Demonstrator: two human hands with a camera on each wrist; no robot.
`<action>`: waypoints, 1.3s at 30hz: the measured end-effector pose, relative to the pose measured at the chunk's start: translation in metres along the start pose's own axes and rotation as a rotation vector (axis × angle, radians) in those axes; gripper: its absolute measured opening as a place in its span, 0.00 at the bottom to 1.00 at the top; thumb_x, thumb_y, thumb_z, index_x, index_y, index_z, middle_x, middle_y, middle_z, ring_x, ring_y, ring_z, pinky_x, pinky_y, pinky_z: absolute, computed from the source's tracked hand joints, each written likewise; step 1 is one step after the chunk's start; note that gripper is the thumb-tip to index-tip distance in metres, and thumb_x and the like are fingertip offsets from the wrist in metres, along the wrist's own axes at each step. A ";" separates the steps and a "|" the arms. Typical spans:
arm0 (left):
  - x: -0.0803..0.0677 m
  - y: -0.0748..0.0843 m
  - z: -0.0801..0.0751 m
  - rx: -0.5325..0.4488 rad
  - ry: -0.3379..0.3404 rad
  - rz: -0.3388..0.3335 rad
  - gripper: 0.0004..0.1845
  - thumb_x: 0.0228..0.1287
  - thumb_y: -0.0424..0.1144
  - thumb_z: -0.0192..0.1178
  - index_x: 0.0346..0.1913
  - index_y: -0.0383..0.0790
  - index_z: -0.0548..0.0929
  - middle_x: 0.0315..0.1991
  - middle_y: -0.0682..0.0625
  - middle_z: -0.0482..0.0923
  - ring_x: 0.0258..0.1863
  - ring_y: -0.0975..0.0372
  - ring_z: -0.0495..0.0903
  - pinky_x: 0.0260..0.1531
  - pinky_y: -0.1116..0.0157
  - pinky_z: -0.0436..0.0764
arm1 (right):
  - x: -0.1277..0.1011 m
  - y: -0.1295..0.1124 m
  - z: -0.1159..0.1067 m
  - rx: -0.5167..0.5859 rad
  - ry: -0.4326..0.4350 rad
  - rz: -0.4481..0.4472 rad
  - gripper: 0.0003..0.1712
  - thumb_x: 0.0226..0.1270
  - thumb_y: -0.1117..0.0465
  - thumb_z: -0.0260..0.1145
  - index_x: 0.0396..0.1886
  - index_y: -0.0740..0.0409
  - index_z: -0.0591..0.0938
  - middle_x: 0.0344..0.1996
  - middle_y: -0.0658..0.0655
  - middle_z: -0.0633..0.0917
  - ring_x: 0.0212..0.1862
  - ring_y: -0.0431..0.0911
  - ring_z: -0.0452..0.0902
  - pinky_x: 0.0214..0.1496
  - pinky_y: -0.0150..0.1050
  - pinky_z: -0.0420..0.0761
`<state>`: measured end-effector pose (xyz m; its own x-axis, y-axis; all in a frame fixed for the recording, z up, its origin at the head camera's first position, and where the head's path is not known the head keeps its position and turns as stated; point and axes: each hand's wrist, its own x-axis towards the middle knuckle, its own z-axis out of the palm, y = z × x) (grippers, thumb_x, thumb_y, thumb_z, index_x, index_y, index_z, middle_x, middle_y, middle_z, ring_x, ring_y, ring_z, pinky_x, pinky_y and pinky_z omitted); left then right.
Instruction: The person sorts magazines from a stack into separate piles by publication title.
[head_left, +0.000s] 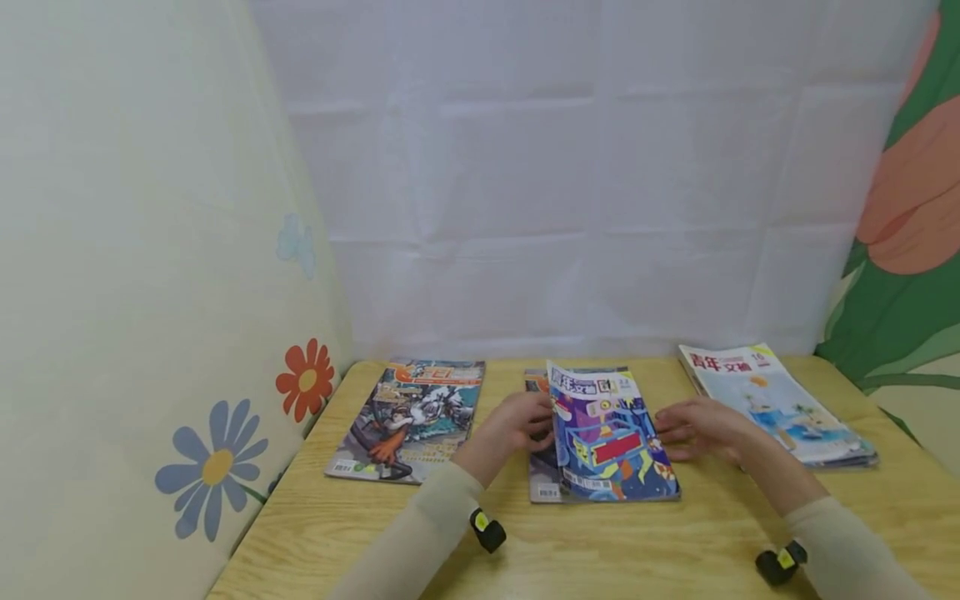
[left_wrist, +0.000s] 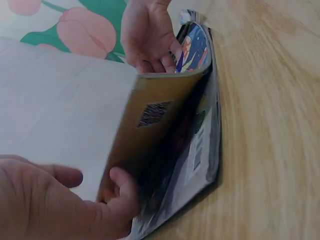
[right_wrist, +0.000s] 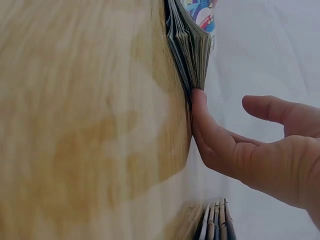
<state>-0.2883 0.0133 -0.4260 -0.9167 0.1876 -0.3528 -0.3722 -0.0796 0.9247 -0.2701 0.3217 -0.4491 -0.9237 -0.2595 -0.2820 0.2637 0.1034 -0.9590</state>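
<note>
A blue magazine [head_left: 609, 433] with a bright cartoon cover of red, yellow and purple shapes lies on top of a small stack in the middle of the wooden surface [head_left: 675, 542]. The left hand [head_left: 517, 425] curls its fingers [left_wrist: 122, 187] under the magazine's left edge and lifts the cover. The right hand [head_left: 701, 429] rests straight fingers [right_wrist: 200, 120] against the magazine's right edge, gripping nothing.

The head view looks down and forward over the wooden table [head_left: 675, 542] toward the white backdrop at twelve o'clock. Both wrist views sit very near the tabletop, tilted sideways, and share the blue magazine [head_left: 607, 433] [left_wrist: 192, 47] [right_wrist: 192, 40] from opposite edges
</note>
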 end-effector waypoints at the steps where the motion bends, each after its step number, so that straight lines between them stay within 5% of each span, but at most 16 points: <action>1: 0.000 -0.001 0.000 0.023 -0.033 -0.010 0.18 0.65 0.32 0.58 0.56 0.31 0.78 0.52 0.40 0.81 0.45 0.53 0.78 0.40 0.61 0.80 | 0.000 0.001 -0.001 0.007 0.001 0.003 0.29 0.78 0.65 0.56 0.68 0.83 0.64 0.49 0.68 0.84 0.48 0.55 0.83 0.52 0.54 0.84; 5: -0.001 -0.008 0.002 0.098 -0.127 -0.006 0.26 0.64 0.28 0.59 0.67 0.35 0.71 0.51 0.38 0.79 0.49 0.48 0.79 0.46 0.53 0.81 | 0.001 0.002 -0.002 0.044 0.002 0.007 0.28 0.76 0.66 0.59 0.66 0.82 0.65 0.49 0.69 0.83 0.48 0.55 0.83 0.53 0.54 0.83; 12: 0.000 -0.011 0.005 0.084 -0.119 0.094 0.41 0.54 0.17 0.59 0.75 0.32 0.64 0.50 0.37 0.82 0.48 0.44 0.84 0.47 0.49 0.84 | 0.004 0.003 -0.002 0.069 -0.012 0.006 0.28 0.76 0.65 0.59 0.66 0.81 0.66 0.48 0.68 0.83 0.48 0.54 0.83 0.53 0.54 0.83; 23: -0.012 0.010 0.018 0.000 -0.247 0.297 0.40 0.55 0.18 0.59 0.74 0.35 0.67 0.57 0.38 0.80 0.50 0.45 0.83 0.47 0.48 0.84 | 0.000 -0.004 -0.003 0.075 -0.043 -0.043 0.33 0.80 0.61 0.56 0.72 0.80 0.61 0.53 0.69 0.83 0.53 0.56 0.82 0.57 0.53 0.81; 28: -0.018 0.019 0.022 0.014 -0.274 0.370 0.41 0.61 0.20 0.61 0.77 0.40 0.63 0.60 0.40 0.78 0.53 0.46 0.82 0.49 0.50 0.84 | -0.002 -0.010 -0.002 0.011 -0.109 -0.142 0.37 0.81 0.54 0.55 0.73 0.79 0.59 0.60 0.69 0.80 0.57 0.55 0.80 0.63 0.52 0.77; 34: -0.024 0.025 0.021 -0.062 -0.379 0.429 0.39 0.64 0.20 0.60 0.76 0.44 0.66 0.62 0.41 0.77 0.55 0.47 0.81 0.49 0.52 0.84 | -0.005 -0.014 0.008 0.023 -0.250 -0.148 0.38 0.83 0.47 0.51 0.74 0.75 0.61 0.63 0.66 0.78 0.61 0.54 0.77 0.68 0.54 0.70; 39: -0.028 0.030 0.020 -0.122 -0.459 0.472 0.40 0.65 0.19 0.58 0.78 0.46 0.64 0.66 0.41 0.75 0.57 0.49 0.80 0.48 0.56 0.84 | -0.009 -0.013 0.009 0.148 -0.374 -0.160 0.27 0.84 0.46 0.46 0.73 0.55 0.68 0.59 0.57 0.81 0.59 0.51 0.78 0.64 0.50 0.75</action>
<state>-0.2711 0.0253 -0.3859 -0.8405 0.5006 0.2075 0.0156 -0.3605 0.9326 -0.2628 0.3142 -0.4346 -0.7987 -0.5943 -0.0939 0.1880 -0.0983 -0.9772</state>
